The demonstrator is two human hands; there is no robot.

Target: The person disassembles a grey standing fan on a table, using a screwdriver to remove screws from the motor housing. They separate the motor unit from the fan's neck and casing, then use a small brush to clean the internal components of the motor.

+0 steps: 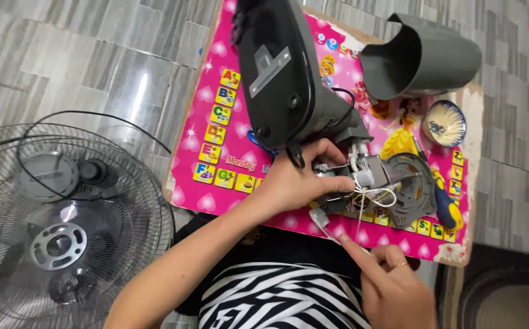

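The lower edge of the right hand [392,292] is cut off by the frame, and part of the fan motor [371,180] is hidden under the left hand [298,180]. How the white wires [368,196] are joined cannot be made out. The motor, with its round metal plate, is seen lying on the pink desk [228,109], just below the dark fan body [280,70], whose top is cut off by the upper edge. The left hand is closed around the motor's near side, fingers curled over it. The right hand is pressed into a loose fist with the index finger stretched out, its tip touching a thin wire end with a small clear connector [319,217]; a ring is worn on one finger.

The desk top is covered by a pink printed sheet carrying small yellow and green letter squares in a column at the left and a row along the near edge, with cartoon figures at the right. A grey curved housing [429,58] and a small round dish [445,123] are set at the far right corner. A wire fan guard [63,225] is laid on the grey tiled floor [81,55] to the left.
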